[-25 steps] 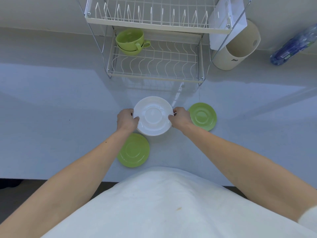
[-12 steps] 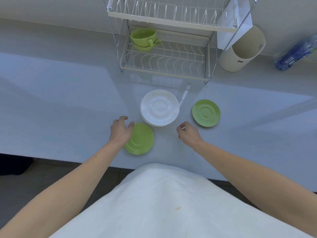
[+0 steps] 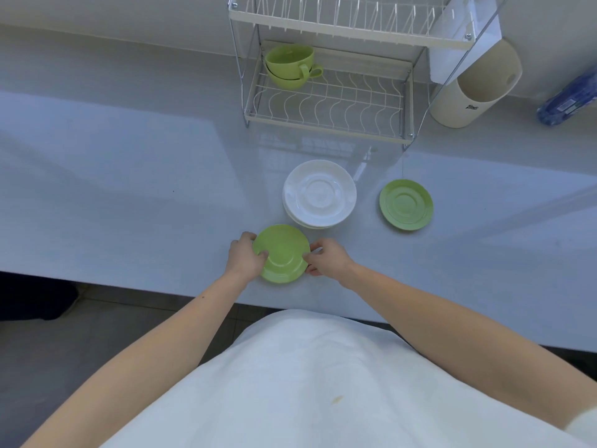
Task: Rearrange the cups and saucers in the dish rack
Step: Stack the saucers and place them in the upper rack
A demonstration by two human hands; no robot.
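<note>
Near the counter's front edge, our left hand [image 3: 244,258] and right hand [image 3: 326,260] pinch opposite rims of the green saucer [image 3: 281,253], fingers curled around it, probably to lift it level toward the dish rack [image 3: 326,119].

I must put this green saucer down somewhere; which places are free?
Free: lower rack shelf right of green cups; counter left of white saucers. Crowded: between white saucers and held green saucer.
</note>
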